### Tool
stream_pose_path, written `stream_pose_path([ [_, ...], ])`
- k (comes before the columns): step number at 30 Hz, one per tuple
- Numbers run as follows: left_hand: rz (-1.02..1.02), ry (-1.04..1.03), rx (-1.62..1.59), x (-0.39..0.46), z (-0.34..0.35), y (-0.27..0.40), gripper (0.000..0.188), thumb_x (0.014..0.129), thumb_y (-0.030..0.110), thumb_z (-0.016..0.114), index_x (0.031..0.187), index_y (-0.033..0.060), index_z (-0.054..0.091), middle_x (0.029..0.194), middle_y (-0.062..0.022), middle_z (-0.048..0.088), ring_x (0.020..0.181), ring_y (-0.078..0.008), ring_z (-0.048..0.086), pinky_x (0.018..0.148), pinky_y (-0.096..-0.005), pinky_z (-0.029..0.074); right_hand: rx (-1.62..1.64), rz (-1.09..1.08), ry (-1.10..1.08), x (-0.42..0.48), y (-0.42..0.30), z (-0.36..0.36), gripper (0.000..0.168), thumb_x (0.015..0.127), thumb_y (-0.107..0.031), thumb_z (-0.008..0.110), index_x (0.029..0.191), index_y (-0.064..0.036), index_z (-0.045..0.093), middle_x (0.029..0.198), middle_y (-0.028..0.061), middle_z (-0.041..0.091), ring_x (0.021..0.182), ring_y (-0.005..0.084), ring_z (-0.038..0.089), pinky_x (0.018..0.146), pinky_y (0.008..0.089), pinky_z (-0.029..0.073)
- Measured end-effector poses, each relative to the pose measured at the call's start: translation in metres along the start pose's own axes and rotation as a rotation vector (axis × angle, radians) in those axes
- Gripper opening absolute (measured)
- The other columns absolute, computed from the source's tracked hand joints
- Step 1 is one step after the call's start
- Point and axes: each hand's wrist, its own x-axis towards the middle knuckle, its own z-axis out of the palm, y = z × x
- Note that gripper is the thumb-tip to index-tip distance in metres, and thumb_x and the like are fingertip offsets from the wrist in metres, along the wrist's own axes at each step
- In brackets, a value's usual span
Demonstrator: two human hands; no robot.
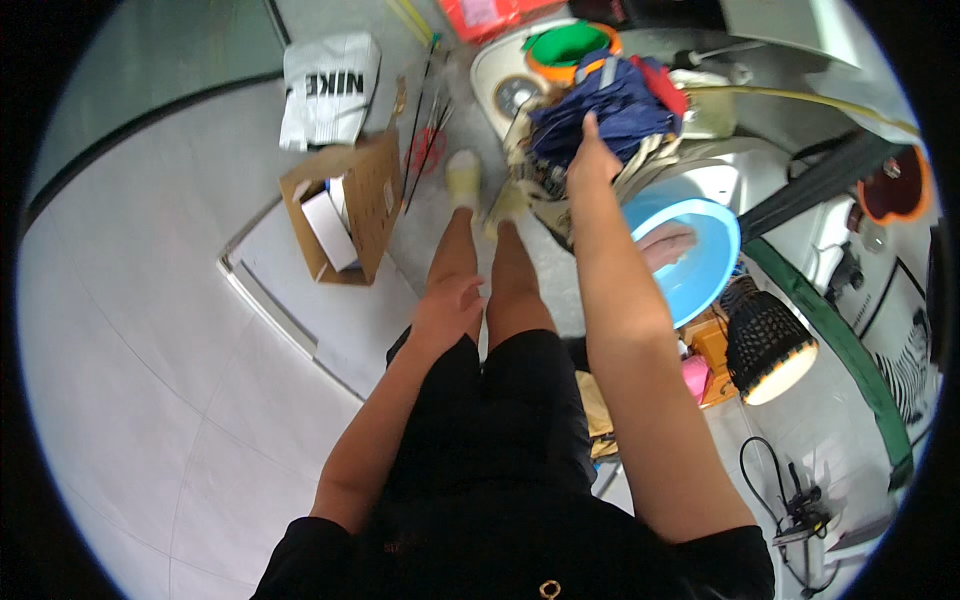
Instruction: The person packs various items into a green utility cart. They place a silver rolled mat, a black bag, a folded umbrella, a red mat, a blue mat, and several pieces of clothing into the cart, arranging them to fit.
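My right hand (594, 156) reaches out to a bundle of navy blue fabric (622, 105), one finger extended over it. Whether the fingers grip the fabric is hidden behind the hand. Under the bundle, a cream and dark patterned cloth (544, 195) hangs down, and a red piece (661, 84) shows at its right. My left hand (450, 306) is in front of my left knee, empty, fingers a little apart. Close to my right forearm stands a light blue plastic basin (701, 281) with a pinkish item (667, 246) in it.
An open cardboard box (375, 202) holding white boxes stands left, below a white Nike bag (330, 90). Thin rods (420, 127) lie on the floor beside it. Orange and green buckets (570, 49) sit beyond the fabric. A black-netted drum (765, 341) is at right, near a green strap (832, 360).
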Motion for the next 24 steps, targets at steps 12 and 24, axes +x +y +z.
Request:
stream_pose_path([
  [12, -0.071, -0.183, -0.374, 0.032, 0.057, 0.022, 0.042, 0.091, 0.027, 0.07, 0.128, 0.0089, 0.062, 0.115, -0.0129, 0.069, 0.104, -0.0278, 0.068, 0.088, -0.0366, 0.054, 0.51, -0.445, -0.225, 0.129, 0.036, 0.028, 0.055, 0.081, -0.002, 0.064, 0.135, 0.001, 0.054, 0.124, 0.0128, 0.062, 0.105, 0.0287, 0.06, 0.096, 0.0399, 0.05],
  [24, -0.421, 0.023, -0.886, 0.186, -0.041, -0.037, 0.086, 0.091, 0.056, 0.066, 0.156, 0.0108, 0.032, 0.154, -0.015, 0.041, 0.138, -0.0311, 0.043, 0.109, -0.0445, 0.039, 0.297, -0.183, -0.597, -0.025, 0.141, -0.121, 0.058, 0.082, 0.002, 0.068, 0.137, 0.003, 0.05, 0.131, 0.0163, 0.059, 0.116, 0.0329, 0.058, 0.102, 0.04, 0.045],
])
